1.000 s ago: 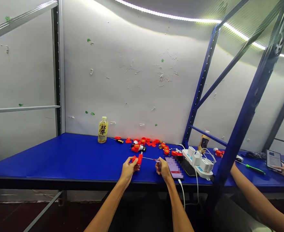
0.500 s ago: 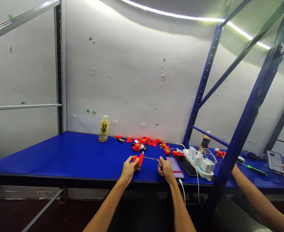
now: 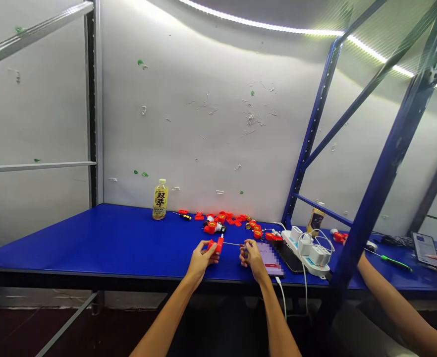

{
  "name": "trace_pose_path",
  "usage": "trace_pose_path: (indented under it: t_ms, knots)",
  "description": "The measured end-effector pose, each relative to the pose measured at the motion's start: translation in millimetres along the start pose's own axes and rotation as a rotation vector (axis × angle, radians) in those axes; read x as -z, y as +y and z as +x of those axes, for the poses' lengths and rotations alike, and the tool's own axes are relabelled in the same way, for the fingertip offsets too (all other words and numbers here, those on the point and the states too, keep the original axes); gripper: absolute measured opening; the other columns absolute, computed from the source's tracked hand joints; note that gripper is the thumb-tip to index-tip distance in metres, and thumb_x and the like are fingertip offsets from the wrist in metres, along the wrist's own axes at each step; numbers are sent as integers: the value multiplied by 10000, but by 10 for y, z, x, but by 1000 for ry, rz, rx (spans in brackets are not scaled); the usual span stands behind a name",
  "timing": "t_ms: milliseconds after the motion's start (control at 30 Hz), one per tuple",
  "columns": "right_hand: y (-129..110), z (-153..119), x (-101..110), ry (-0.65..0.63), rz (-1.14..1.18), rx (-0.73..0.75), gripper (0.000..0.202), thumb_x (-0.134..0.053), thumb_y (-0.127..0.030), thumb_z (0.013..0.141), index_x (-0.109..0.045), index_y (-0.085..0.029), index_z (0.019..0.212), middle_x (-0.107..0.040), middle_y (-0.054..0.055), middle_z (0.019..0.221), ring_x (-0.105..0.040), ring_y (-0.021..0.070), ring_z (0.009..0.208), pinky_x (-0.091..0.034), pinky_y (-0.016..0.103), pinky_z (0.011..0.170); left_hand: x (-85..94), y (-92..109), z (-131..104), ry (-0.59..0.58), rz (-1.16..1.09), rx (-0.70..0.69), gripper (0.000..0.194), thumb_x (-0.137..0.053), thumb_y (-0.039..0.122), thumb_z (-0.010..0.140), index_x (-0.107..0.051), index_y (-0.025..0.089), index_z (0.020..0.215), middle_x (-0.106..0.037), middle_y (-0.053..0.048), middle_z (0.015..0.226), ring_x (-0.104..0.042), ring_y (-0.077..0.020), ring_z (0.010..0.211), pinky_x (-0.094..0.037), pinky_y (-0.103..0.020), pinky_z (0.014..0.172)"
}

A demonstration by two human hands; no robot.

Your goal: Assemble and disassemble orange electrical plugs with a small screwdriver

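My left hand (image 3: 202,257) is closed around a red plastic part (image 3: 218,245) with a small white tip at its upper end. My right hand (image 3: 252,256) grips a screwdriver by its handle, mostly hidden in the fingers. The thin metal shaft of the screwdriver (image 3: 232,243) points left, its end at or very near the red part; contact cannot be made out. Just beyond my hands lies a red and white assembly (image 3: 211,227) with a dark end. Beside my right hand is a phone (image 3: 271,259) with its screen lit.
Loose red parts (image 3: 237,218) lie along the wall, near a yellow-black screwdriver (image 3: 185,216) and a drink bottle (image 3: 160,200). A white power strip (image 3: 311,255) with chargers and cables stands right, before a blue post (image 3: 382,148). Beyond it, a co-worker's arm (image 3: 385,287) reaches over the table.
My left hand and the red part have shifted slightly right. My right hand's fingers have changed their hold a little on the screwdriver. The view has tilted very slightly.
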State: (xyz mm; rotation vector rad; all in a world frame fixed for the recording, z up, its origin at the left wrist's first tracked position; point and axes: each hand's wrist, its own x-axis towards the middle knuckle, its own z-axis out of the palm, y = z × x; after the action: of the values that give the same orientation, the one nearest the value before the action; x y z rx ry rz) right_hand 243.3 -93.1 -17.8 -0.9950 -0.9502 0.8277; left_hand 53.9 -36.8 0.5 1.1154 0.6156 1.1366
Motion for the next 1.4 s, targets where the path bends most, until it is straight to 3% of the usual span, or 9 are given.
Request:
trace_pose_path:
  t_ms: [167,467,700,900,1400]
  knots:
    - [-8,-40,-17,-59,-47,46,493,-650,-625,747,-498,-207,959,-608,-28,680,-576,125,534,-394,238,495,26,-38,23,14,-48,0,589,-791,621,608,-641,128,892,-697,-52,684,-673,-172,615,-551,-274,589]
    - [-21,-69,-7,-62,-141,92,514,-645,-684,749,-557,-196,883,-610,-22,567,-573,148,425,-341,234,402,56,-144,75,53,-93,0,438,-819,483,637,-715,95,811,-706,-78,672,-672,-183,613,-559,-291,600]
    - [-10,-114,39,-53,-217,84,496,-619,-682,779,-568,-190,821,-614,-7,534,-560,146,381,-312,223,361,72,-192,94,82,-60,-22,492,-818,421,651,-722,76,988,-699,-47,635,-670,-185,585,-547,-284,572]
    - [14,-105,63,-21,-160,5,508,-659,-688,735,-539,-194,732,-561,-26,493,-522,129,353,-278,215,346,87,-196,71,63,-3,-43,602,-801,379,672,-671,93,1185,-713,-19,646,-667,-178,601,-551,-287,600]
    - [-23,-137,137,-9,0,-128,527,-764,-655,629,-502,-198,649,-422,-78,448,-446,101,328,-240,218,350,68,-149,-22,16,103,-143,568,-775,401,674,-702,114,1158,-755,-71,803,-683,-212,687,-550,-329,693]
